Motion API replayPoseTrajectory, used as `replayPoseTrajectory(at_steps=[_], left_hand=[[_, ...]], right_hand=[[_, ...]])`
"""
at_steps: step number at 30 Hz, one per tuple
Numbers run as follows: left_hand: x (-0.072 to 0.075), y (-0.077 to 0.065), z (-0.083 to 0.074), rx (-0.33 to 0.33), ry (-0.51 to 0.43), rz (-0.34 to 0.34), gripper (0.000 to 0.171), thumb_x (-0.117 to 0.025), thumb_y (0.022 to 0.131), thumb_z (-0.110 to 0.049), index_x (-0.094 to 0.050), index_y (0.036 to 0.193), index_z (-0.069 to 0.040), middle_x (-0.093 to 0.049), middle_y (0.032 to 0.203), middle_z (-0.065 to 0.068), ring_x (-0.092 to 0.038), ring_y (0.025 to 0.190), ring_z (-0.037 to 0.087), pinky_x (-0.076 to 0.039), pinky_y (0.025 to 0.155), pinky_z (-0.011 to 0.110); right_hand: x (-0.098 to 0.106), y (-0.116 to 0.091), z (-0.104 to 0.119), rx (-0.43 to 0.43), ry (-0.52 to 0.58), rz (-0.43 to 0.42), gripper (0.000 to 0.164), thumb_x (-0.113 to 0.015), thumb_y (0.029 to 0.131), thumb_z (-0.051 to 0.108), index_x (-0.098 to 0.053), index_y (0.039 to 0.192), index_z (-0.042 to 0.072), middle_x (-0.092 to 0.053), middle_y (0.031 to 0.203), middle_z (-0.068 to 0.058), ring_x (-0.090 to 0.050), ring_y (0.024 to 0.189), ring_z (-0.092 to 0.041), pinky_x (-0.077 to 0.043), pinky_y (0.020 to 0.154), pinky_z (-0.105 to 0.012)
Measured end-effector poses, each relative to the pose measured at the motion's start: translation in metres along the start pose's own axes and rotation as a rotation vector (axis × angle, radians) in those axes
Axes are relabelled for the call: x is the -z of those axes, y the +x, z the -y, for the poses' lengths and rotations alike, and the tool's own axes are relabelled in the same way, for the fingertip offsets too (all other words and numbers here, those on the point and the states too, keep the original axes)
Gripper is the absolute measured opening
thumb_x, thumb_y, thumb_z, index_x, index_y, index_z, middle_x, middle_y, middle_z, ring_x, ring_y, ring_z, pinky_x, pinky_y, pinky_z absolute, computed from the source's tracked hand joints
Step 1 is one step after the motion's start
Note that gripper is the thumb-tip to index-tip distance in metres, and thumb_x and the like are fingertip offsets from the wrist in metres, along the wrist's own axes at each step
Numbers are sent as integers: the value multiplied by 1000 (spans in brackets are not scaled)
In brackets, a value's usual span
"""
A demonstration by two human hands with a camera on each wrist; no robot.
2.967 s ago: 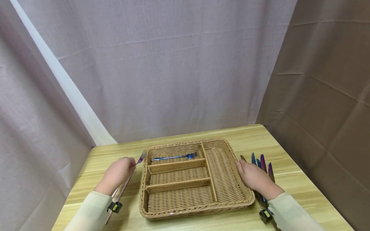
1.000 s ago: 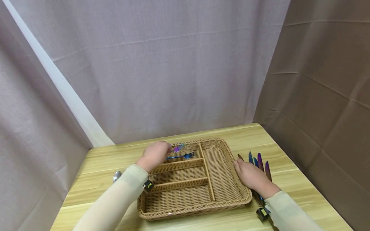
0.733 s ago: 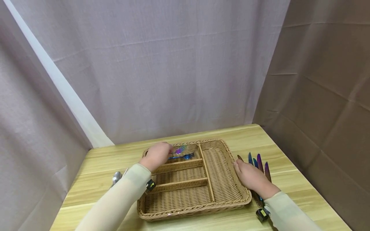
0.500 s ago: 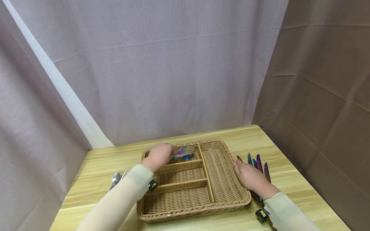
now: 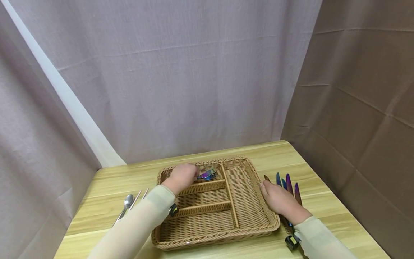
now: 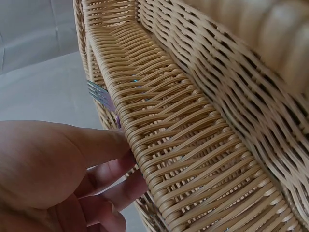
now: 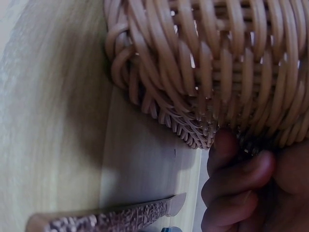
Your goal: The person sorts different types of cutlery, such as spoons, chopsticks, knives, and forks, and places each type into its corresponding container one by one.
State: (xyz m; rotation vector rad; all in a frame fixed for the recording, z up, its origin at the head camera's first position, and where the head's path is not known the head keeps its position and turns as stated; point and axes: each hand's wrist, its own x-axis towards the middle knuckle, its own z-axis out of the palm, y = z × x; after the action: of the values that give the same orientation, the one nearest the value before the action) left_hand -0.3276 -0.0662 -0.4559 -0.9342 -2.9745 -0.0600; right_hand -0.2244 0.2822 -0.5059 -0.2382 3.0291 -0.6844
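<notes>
My left hand [image 5: 182,176] is in the back-left compartment of a wicker cutlery tray [image 5: 216,237], pinching a purple fork [image 5: 206,174] by its handle. Its head lies over a blue fork [image 5: 211,177] in that compartment. In the left wrist view the thumb and fingers of the left hand [image 6: 53,169] are beside the woven divider [image 6: 159,130], and the held fork's tines [image 6: 100,94] show past it. My right hand [image 5: 283,200] grips the tray's right side, thumb at the rim; in the right wrist view its fingers [image 7: 231,183] curl against the outer wall.
Several knives [image 5: 289,183] lie right of the tray, partly under my right hand; one has a textured handle [image 7: 106,220]. Left of it are a silver spoon [image 5: 128,201] and thin handles [image 5: 136,198], partly behind my left sleeve. Curtains stand behind the wooden table [image 5: 106,183].
My left hand has carried the purple fork from the table at the left into the tray's back-left compartment and lowered it toward the blue fork. The right hand has stayed on the tray's side.
</notes>
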Motion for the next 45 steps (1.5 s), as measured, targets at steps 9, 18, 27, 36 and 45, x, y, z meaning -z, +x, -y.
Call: replayPoseTrajectory(at_steps=[9,18,27,36,45], left_hand=[[-9,-1,1,-8,15,9,20,-68,90,-18,-61,72,-20,-61,70,-5,-51,55,11,-49,47,29],[-7,-2,-1,-11,29,7,20,-68,90,-19,-60,72,-21,-63,73,-5,-52,58,11,-51,50,31],[-7,-2,-1,-1,34,0,23,-63,92,-14,-57,69,-20,-57,68,-4,-48,55,11,-47,45,28],[-10,-2,1,20,25,5,26,-61,91,-12,-55,68,-22,-56,66,-6,-48,54,11,-45,42,28],[4,-11,9,31,-10,-27,21,-62,89,-14,-58,69,-21,-55,64,-6,-45,52,10,-40,40,28]], right_hand=[[-1,-1,0,1,8,-3,46,-22,108,37,-54,108,5,-49,64,-3,-51,61,-15,-45,58,-40],[0,0,-1,12,3,-16,45,-25,108,35,-55,114,3,-58,72,-5,-61,75,-19,-50,63,-45],[0,0,0,23,-5,-36,43,-26,108,33,-56,111,2,-61,76,-9,-63,77,-23,-51,63,-47],[-1,-1,0,16,18,-37,38,-24,108,33,-50,93,9,-43,60,-2,-41,48,-16,-36,45,-33],[-3,0,-2,0,34,-30,40,-23,108,34,-51,93,10,-44,60,-3,-42,48,-17,-36,44,-34]])
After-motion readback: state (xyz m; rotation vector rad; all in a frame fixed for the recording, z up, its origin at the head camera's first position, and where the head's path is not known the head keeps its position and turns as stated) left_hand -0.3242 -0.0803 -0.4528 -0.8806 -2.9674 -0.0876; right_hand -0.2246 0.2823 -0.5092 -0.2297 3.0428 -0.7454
